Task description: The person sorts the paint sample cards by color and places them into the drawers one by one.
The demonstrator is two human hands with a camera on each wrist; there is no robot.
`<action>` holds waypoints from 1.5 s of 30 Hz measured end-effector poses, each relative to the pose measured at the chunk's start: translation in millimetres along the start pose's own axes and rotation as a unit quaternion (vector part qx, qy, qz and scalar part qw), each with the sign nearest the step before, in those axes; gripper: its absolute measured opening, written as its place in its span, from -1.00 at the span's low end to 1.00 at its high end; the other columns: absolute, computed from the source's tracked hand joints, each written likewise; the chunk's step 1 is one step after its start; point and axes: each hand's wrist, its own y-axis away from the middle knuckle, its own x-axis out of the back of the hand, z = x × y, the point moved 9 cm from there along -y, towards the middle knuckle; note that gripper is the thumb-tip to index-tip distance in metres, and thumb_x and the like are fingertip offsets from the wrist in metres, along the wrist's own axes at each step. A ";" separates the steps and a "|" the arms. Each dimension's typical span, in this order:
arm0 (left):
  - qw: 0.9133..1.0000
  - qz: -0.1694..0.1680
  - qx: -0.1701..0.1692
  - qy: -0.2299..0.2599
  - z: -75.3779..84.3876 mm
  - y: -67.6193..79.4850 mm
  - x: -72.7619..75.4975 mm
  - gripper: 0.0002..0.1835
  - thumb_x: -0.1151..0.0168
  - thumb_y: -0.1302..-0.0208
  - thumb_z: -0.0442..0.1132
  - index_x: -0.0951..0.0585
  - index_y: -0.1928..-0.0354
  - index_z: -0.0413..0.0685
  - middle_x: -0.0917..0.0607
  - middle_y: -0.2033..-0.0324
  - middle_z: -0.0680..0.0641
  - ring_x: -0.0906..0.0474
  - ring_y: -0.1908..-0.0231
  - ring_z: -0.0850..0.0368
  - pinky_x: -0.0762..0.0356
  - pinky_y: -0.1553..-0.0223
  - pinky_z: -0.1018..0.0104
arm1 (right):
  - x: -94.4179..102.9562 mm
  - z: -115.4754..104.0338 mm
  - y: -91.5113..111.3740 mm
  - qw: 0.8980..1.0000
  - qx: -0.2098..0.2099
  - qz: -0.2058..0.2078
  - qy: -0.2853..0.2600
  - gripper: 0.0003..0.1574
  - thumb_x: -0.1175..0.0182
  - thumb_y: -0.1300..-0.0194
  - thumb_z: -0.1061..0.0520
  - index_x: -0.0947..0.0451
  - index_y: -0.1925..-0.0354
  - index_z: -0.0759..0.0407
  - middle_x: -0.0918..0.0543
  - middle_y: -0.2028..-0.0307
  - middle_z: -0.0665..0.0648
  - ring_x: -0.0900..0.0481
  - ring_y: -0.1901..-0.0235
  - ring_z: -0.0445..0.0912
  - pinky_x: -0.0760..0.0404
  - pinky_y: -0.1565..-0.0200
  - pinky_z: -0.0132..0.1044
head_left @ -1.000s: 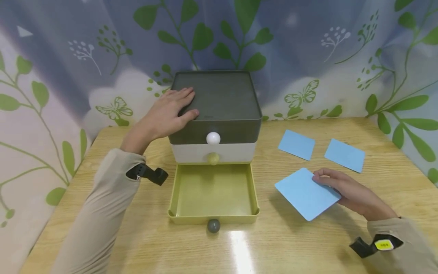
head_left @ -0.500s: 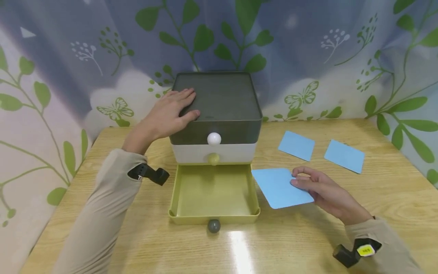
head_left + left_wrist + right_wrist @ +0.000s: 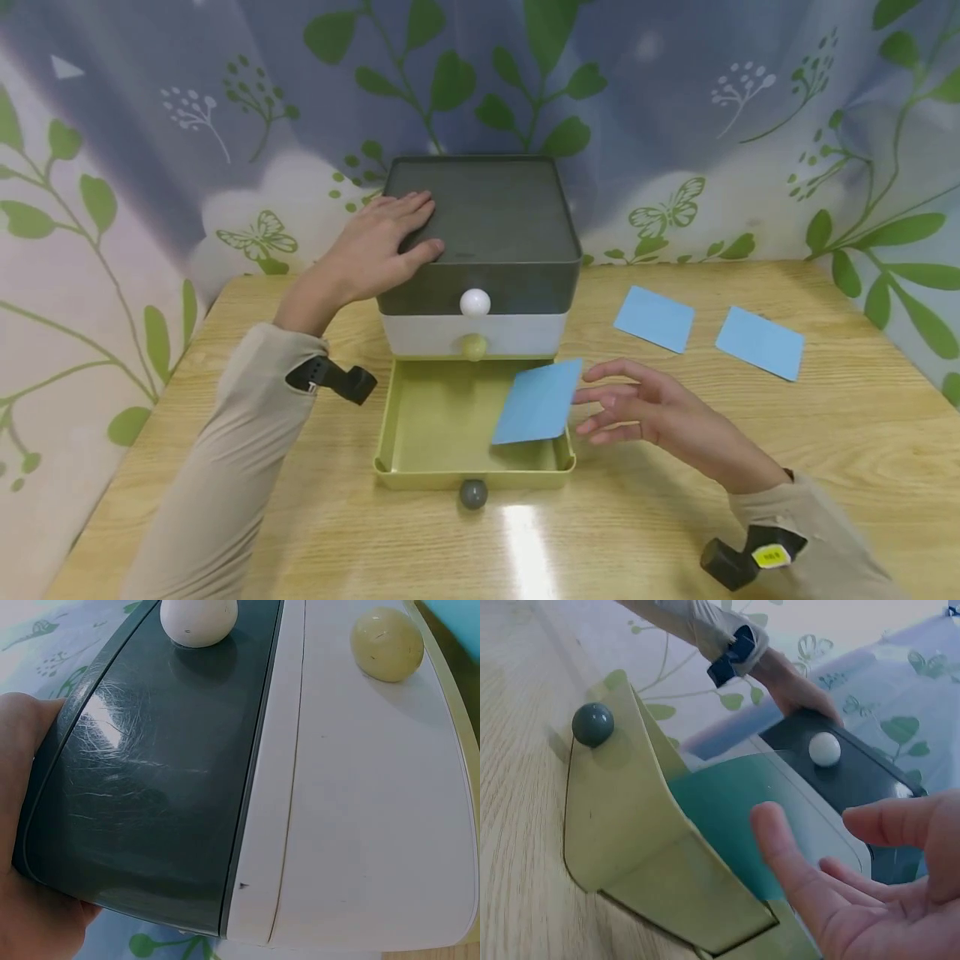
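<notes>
My left hand [image 3: 378, 250] rests on the left part of the dark grey top of a small drawer unit [image 3: 495, 208], its fingers laid flat. Below, the yellow-green bottom drawer [image 3: 427, 425] is pulled out, with a grey ball knob [image 3: 473, 494] on its front. A blue square card [image 3: 540, 404] slants over the drawer's right side, partly inside it. Just to the right of the card is my right hand [image 3: 652, 412], its fingers spread and holding nothing. In the right wrist view a gap shows between the thumb and fingers, and the card [image 3: 731, 817] looks greenish.
Two more blue cards lie flat on the wooden table [image 3: 637, 533], one card [image 3: 656, 318] near the unit and another card [image 3: 761, 342] farther right. The upper drawers have a white knob [image 3: 475, 302] and a yellow knob [image 3: 473, 346]. A leaf-patterned curtain [image 3: 480, 75] hangs behind.
My right hand has carried the blue card leftward to the drawer and let it go; its fingers have spread and the card has tilted in. The left hand has stayed in place.
</notes>
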 end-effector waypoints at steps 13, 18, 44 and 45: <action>1.000 -0.001 -0.006 0.004 5.0 -3.4 1.7 -0.30 0.14 -0.48 0.02 -0.10 -0.45 -0.35 -0.07 -0.46 -0.25 0.07 -0.47 -0.11 0.24 -0.45 0.08 | 45.7 -0.8 2.4 0.988 0.000 0.065 0.138 -0.65 -0.06 -0.45 0.20 -0.37 -0.15 0.26 -0.57 -0.06 0.32 -0.66 0.07 0.09 -0.62 0.02 -0.04; 1.000 -0.004 -0.007 0.002 4.8 -2.0 1.0 -0.30 0.16 -0.49 0.02 -0.08 -0.45 -0.34 -0.04 -0.47 -0.23 0.10 -0.47 -0.09 0.26 -0.45 0.09 | 95.5 -1.3 4.9 0.970 -0.040 0.123 0.207 -0.56 -0.10 -0.43 0.16 -0.34 -0.18 0.34 -0.56 -0.06 0.34 -0.65 0.09 -0.14 -0.64 0.06 -0.16; 1.000 -0.008 -0.002 0.000 2.7 2.2 -0.1 -0.31 0.17 -0.50 0.00 -0.06 -0.46 -0.36 -0.04 -0.47 -0.27 0.09 -0.47 -0.12 0.25 -0.45 0.07 | 261.6 38.4 64.5 0.762 -0.245 0.109 0.589 0.07 -0.09 -0.36 -0.26 -0.14 -0.21 0.74 -0.18 -0.11 0.80 -0.20 -0.07 0.60 -0.28 0.00 0.41; 1.000 -0.007 -0.002 0.000 2.3 2.0 0.2 -0.31 0.17 -0.50 0.00 -0.06 -0.46 -0.36 -0.04 -0.47 -0.27 0.09 -0.47 -0.12 0.25 -0.45 0.07 | 260.3 36.4 65.2 0.755 -0.240 0.112 0.600 0.01 -0.04 -0.39 -0.26 -0.21 -0.16 0.73 -0.24 -0.08 0.78 -0.23 -0.05 0.59 -0.26 0.02 0.41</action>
